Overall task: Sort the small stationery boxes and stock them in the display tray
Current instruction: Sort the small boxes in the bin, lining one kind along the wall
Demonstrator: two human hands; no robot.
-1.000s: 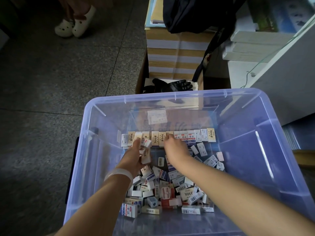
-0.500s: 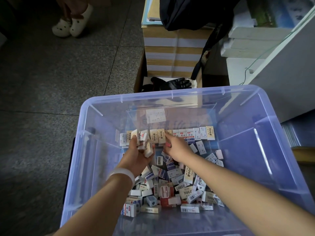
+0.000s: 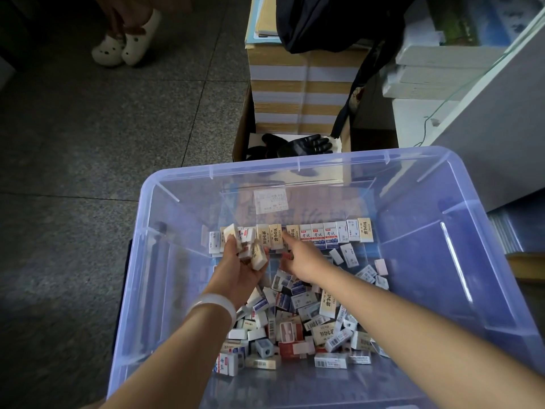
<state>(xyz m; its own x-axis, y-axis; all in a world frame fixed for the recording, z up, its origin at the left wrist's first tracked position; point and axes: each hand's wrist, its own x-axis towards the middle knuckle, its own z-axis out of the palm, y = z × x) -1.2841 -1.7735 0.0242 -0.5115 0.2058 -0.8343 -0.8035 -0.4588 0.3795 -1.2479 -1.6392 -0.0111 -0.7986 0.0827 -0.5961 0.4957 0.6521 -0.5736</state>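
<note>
Translucent blue plastic bin (image 3: 182,184) contains loose eraser boxes (image 3: 298,326) at its near end and an upright row (image 3: 321,236) along the far wall. Left hand (image 3: 240,271) grips several boxes (image 3: 250,246). Right hand (image 3: 300,258) reaches the row; fingers apparently pinching, unclear.

black glove (image 3: 303,145), striped cartons (image 3: 298,93), white clogs (image 3: 126,44)

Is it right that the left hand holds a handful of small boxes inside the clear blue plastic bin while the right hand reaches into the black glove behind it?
Not quite. In the head view the left hand does hold a handful of small boxes inside the clear blue plastic bin, but the right hand reaches to the row of upright boxes along the bin's far wall, not into the black glove.
</note>
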